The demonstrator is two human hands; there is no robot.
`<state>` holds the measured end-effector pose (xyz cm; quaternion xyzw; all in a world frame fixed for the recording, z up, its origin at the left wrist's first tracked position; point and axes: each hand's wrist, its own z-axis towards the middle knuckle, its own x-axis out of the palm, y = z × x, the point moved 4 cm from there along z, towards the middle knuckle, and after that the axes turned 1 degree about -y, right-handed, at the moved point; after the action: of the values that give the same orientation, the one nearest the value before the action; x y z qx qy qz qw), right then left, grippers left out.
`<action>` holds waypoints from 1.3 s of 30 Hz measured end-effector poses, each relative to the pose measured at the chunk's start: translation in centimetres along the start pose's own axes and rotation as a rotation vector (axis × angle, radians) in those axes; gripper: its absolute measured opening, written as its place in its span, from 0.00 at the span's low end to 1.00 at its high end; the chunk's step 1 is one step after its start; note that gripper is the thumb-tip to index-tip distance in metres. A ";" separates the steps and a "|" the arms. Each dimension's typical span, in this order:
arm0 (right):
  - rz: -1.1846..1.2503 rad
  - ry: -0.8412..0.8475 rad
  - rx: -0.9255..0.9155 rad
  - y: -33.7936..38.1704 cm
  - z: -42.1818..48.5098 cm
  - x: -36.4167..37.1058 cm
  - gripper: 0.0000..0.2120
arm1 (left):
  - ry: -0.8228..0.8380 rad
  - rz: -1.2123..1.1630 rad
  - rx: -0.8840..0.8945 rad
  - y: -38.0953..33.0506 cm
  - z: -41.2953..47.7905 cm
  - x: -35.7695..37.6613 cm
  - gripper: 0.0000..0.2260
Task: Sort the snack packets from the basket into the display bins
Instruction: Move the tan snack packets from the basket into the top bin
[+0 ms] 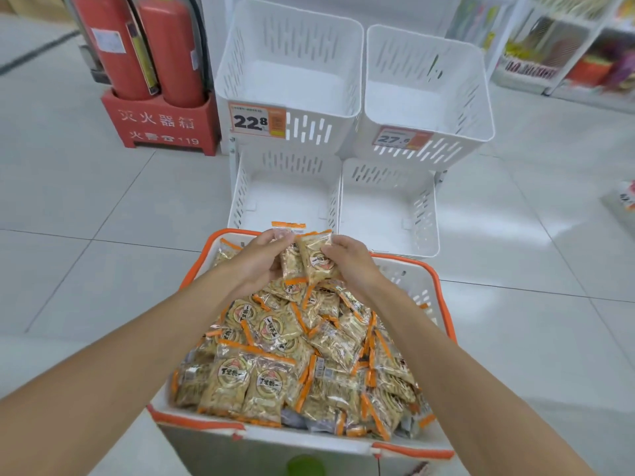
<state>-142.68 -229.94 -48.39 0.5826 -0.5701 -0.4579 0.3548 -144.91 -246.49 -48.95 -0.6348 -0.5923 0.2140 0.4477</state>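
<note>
Since the display bins (292,80) beyond look bare, it's barely started: left hand (258,264) and right hand (348,266) clutch snack packets (314,261) above the full basket (444,297).

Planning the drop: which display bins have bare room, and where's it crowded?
Bare floors: upper left bin, upper right bin, lower left bin, lower right bin. Crowded: basket, heaped with snack packets; left hand and right hand grip packets at its far rim.

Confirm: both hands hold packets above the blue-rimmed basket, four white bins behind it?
Wrong on the rim: the head view shows the basket rim orange, not blue. Left hand and right hand do hold packets above it, four white bins behind.
</note>
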 end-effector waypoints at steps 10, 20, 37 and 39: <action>-0.068 -0.017 -0.001 0.9 0.8 -3.1 0.19 | -0.039 -0.120 0.001 2.0 3.1 -1.1 0.46; -0.230 -0.002 -0.154 0.7 3.3 -4.6 0.10 | 0.120 0.274 -0.158 3.8 4.3 0.9 0.44; -0.293 0.083 -0.019 0.3 2.9 -5.5 0.19 | -0.098 -0.117 -0.114 3.3 4.2 -1.8 0.39; -0.296 0.119 -0.055 0.9 3.0 -5.4 0.18 | -0.097 -0.121 -0.112 2.8 4.2 -1.7 0.38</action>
<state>-145.44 -224.34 -47.89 0.6765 -0.4431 -0.4854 0.3323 -147.04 -246.50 -53.85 -0.6109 -0.6615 0.1835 0.3944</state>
